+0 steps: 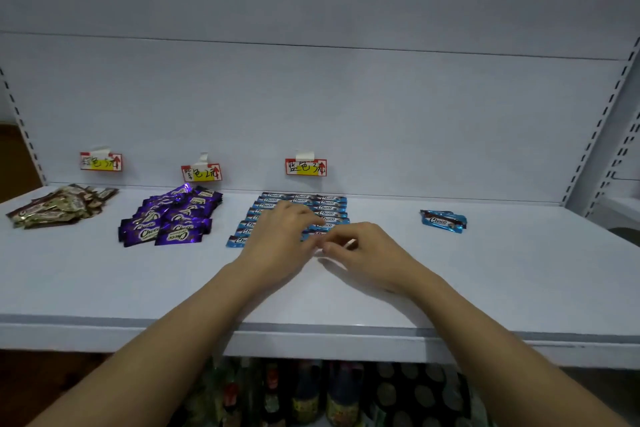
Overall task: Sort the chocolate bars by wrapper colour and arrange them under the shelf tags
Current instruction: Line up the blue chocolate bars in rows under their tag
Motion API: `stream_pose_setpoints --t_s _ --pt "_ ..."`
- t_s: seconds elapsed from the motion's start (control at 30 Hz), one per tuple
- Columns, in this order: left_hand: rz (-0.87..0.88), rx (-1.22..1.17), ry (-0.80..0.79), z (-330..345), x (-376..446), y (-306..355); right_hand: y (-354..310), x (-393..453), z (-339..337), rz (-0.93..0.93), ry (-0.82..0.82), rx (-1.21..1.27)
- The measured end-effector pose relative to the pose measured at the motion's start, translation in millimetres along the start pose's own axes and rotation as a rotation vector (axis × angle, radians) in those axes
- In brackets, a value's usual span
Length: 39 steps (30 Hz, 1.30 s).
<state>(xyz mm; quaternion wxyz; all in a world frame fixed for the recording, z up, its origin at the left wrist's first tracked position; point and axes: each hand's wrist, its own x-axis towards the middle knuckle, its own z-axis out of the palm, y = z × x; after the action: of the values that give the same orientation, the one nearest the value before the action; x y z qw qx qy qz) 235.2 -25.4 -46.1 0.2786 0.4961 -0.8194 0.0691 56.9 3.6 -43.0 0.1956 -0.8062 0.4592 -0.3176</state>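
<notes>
Now both hands, left hand [277, 236], right hand [360, 250], touching blue bars [311, 204].

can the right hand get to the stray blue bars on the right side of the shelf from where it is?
Probably yes. The right hand is at the front of the blue rows, and only bare shelf lies between it and the stray blue bars. Nothing stands in the way.

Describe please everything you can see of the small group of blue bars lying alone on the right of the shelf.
The separate blue bars are a few shiny blue wrappers with white "Choco" lettering and dark ends, lying flat and overlapping on the white shelf. They lie well right of the blue rows, under no tag. Neither hand touches them.
</notes>
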Motion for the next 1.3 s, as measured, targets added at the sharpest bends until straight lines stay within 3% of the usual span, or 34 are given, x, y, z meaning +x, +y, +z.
stream_pose_setpoints --t_s 0.33,0.47,0.67,1.13,1.3 --pt "0.003 -0.24 -0.226 71 94 92 117 -3 -127 0.358 0.324 -0.171" --pt "-0.005 -0.294 -0.211 99 123 123 154 -3 -149 0.471 0.334 -0.23" --pt "0.055 -0.288 -0.279 122 144 138 176 -5 -144 0.428 0.312 -0.233" --pt "-0.216 -0.687 -0.24 91 134 112 174 -10 -147 0.403 0.292 -0.276" --pt "-0.339 -0.777 -0.219 83 140 100 168 -9 -139 0.386 0.196 -0.315"
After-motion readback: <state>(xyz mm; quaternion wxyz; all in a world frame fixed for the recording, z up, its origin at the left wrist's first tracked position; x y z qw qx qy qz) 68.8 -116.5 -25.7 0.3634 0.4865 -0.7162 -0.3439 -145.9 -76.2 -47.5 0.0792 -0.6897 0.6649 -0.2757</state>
